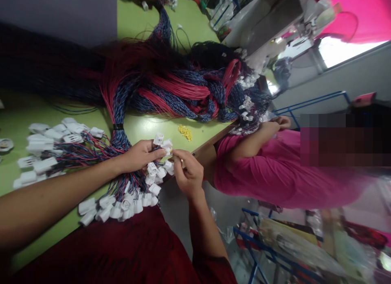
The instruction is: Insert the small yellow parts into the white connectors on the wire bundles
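My left hand (141, 154) is closed around wires that end in white plastic connectors, with one connector (166, 145) held out past the thumb. A bit of yellow shows at that connector's face. Close against it, the thumb and forefinger of my right hand (188, 172) are pinched together; what sits between them is too small to make out. More white connectors (125, 202) hang below my left wrist. Another fan of white connectors (42, 143) lies to the left. Black tape (118, 126) binds the wire bundle above my left hand. Small yellow pieces (185, 132) lie in a pile beyond my hands.
Thick bundles of blue-black and red wires (183, 92) cover the back of the green table (146, 131). A person in a pink shirt (259, 170) is at the right, hands near more connectors. A blue metal rack (259, 243) stands at lower right.
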### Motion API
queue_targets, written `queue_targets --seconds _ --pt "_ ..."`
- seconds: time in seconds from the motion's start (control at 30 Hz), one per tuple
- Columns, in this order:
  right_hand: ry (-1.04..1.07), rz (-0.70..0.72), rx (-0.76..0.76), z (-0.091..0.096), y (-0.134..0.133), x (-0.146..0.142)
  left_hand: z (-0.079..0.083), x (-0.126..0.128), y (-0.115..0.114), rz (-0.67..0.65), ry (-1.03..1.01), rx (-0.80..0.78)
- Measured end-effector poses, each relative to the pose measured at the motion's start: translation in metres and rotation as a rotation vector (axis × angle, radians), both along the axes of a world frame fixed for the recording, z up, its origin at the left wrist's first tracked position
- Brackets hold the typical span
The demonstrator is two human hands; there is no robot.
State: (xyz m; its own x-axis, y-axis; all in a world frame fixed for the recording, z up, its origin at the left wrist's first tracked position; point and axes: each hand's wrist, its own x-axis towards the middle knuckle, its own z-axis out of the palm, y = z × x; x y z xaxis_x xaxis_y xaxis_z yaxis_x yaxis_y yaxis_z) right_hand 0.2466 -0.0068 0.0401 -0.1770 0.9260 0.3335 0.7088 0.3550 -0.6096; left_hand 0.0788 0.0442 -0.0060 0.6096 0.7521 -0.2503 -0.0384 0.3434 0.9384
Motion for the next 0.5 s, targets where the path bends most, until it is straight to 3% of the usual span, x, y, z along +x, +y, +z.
queue_targets --seconds 0.3,0.5 --pt "-0.183 0.107 0.001 0.008 0.003 -0.004 0.001 -0.001 0.0 0.016 -0.014 -0.004" --pt "0.064 0.023 -0.086 -0.003 -0.003 0.0 0.0 -0.001 0.0 0.051 -0.068 -0.082"
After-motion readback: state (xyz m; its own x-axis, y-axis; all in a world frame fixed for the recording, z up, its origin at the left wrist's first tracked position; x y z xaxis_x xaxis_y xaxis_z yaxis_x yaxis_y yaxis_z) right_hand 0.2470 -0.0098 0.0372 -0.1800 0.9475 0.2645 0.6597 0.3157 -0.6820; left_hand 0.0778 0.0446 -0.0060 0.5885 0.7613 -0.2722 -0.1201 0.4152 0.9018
